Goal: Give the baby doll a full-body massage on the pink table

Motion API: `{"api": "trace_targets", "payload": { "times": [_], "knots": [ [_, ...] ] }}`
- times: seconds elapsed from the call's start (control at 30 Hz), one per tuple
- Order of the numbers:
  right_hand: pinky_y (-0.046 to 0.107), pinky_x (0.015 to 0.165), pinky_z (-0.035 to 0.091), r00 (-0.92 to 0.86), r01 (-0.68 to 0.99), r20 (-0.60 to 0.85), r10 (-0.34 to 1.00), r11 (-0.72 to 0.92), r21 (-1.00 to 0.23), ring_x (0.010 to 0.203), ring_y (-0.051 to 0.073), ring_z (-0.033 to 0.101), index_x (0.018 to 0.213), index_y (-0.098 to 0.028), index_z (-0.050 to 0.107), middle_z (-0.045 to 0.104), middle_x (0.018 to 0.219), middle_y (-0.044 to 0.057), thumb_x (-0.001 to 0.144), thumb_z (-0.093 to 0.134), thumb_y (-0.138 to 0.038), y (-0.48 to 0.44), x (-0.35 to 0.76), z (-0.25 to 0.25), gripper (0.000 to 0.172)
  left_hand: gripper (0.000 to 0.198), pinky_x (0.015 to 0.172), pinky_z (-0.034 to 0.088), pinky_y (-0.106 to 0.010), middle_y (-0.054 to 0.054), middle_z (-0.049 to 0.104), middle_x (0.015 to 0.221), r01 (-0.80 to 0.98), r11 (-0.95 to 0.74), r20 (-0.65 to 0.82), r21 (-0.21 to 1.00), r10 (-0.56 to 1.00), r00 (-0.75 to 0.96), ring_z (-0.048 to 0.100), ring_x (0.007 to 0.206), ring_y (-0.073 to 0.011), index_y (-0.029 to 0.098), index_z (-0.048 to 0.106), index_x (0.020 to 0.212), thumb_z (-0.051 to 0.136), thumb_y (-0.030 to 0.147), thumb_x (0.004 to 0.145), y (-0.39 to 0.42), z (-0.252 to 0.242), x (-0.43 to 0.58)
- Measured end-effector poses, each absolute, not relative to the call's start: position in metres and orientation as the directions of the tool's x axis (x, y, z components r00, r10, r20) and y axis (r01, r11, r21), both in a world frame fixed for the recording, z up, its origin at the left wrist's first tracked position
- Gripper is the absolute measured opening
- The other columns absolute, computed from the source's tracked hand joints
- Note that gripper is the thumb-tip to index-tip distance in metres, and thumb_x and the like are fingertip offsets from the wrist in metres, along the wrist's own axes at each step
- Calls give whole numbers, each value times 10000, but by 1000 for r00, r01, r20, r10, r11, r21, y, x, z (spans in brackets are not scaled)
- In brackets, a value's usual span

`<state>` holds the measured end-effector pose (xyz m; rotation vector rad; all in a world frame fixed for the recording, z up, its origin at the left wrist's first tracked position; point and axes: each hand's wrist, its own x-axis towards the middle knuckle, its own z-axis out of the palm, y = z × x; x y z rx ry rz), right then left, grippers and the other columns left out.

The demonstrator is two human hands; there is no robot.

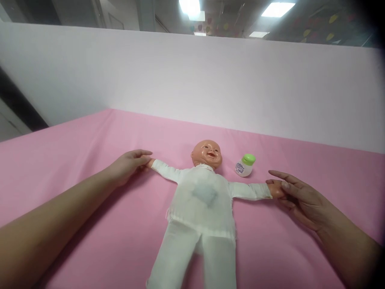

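Surface: a pink cloth (90, 152) covers the whole work area, smooth apart from faint creases. Behind it stands a plain white partition (192, 80); above the partition, ceiling light panels (278, 9) and coloured heart-shaped decorations (319, 30) are visible.

Item: a baby doll (201, 200) in a white suit lies face up at the centre of the cloth, arms spread to both sides, legs toward the near edge. A greyish patch shows on its chest.

Left hand (129, 164): rests on the cloth at the doll's outstretched hand, fingers loosely curled around it, touching.

Right hand (297, 196): at the doll's other hand, fingers narrow, thumb and fingertips pinching it lightly.

Other: a small white bottle (245, 165) with a green cap stands tilted just beside the doll's head, near the arm held by the right hand. Its label carries blue print, too small to read.
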<state>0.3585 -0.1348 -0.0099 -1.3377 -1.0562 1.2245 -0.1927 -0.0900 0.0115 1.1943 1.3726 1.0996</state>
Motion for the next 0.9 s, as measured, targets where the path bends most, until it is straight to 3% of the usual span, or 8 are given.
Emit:
{"api": "trace_targets", "payload": {
  "times": [0.1, 0.2, 0.3, 0.4, 0.47, 0.6, 0.7, 0.9],
  "knots": [
    [237, 508, 568, 100, -287, -184, 978, -149, -946, 658, 141, 586, 1188, -235, 744, 729, 1019, 86, 750, 864, -335, -134, 358, -13, 465, 548, 714, 548, -299, -84, 726, 940, 3, 152, -152, 988, 985, -78, 667, 751, -170, 158, 693, 1183, 881, 387, 722, -88, 10, -191],
    [207, 539, 592, 79, -359, -259, 963, -215, -908, 660, 132, 588, 1138, -216, 764, 700, 873, 59, 761, 858, -262, -135, 356, -12, 391, 510, 699, 550, -292, -89, 726, 935, -44, 155, -158, 987, 983, -90, 678, 756, -182, 152, 710, 1118, 893, 336, 679, -86, 10, -190],
    [169, 415, 470, 15, -304, -281, 960, -263, -916, 550, 89, 478, 1178, -218, 748, 645, 754, 25, 780, 860, -282, -137, 353, -11, 418, 476, 626, 524, -270, -75, 723, 916, -30, 132, -134, 991, 986, -94, 659, 694, -168, 163, 715, 1074, 887, 314, 656, -85, 9, -189],
    [165, 380, 357, -24, -229, -260, 965, -258, -939, 500, 43, 374, 1164, -223, 734, 704, 892, 46, 743, 894, -267, -137, 350, -14, 453, 415, 575, 489, -241, -56, 708, 861, 42, 120, -116, 992, 990, -81, 620, 648, -141, 166, 719, 1027, 870, 356, 690, -85, 9, -188],
    [180, 394, 334, -20, -164, -250, 968, -249, -954, 498, 34, 377, 1115, -213, 730, 728, 1006, 74, 735, 904, -284, -136, 348, -16, 424, 389, 598, 501, -243, -52, 706, 859, 76, 106, -101, 992, 993, -68, 616, 660, -137, 166, 719, 1013, 860, 372, 714, -86, 9, -188],
    [195, 406, 263, -7, -77, -232, 973, -232, -970, 467, 30, 357, 963, -191, 701, 720, 917, 60, 771, 884, -374, -134, 343, -19, 322, 311, 609, 513, -267, -56, 710, 853, 112, 109, -99, 988, 991, -85, 607, 638, -141, 164, 708, 990, 797, 389, 795, -84, 7, -189],
    [199, 406, 237, 13, -65, -205, 979, -204, -977, 454, 28, 355, 889, -190, 668, 731, 964, 66, 805, 848, -424, -134, 338, -19, 308, 267, 593, 522, -279, -73, 720, 863, 137, 141, -128, 980, 986, -105, 606, 615, -150, 161, 702, 989, 716, 391, 854, -82, 7, -190],
    [202, 381, 244, 34, -10, -197, 980, -197, -980, 433, 44, 345, 975, -210, 684, 695, 838, 37, 901, 726, -484, -134, 335, -20, 287, 279, 570, 530, -274, -80, 713, 832, 129, 160, -143, 979, 981, -133, 628, 611, -169, 159, 700, 1004, 692, 377, 830, -79, 7, -190]
  ]
}}
